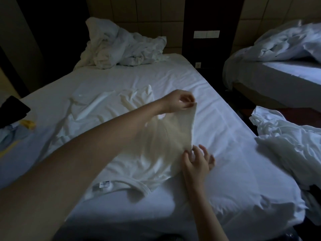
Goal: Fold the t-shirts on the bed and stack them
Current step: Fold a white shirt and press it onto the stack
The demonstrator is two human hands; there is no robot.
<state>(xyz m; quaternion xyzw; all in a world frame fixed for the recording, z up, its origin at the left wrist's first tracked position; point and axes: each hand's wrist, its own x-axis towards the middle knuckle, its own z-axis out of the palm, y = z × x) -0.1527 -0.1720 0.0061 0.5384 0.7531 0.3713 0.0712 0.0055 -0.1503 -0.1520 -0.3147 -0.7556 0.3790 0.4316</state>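
white t-shirt (152, 164) spread on the bed (225, 136), collar toward the near edge, one side lifted clear of it. left hand (178, 101) pinching the raised edge at its far end; right hand (198, 162) pinching its near end, other fingers (202, 148) splayed. crumpled duvet (121, 47) by the headboard (139, 14).

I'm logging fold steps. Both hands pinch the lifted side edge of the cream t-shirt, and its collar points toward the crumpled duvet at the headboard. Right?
Not quite. The head view shows the collar, with its label, at the near end of the cream t-shirt, toward the person, away from the crumpled duvet. The left hand and right hand do pinch its lifted side edge.
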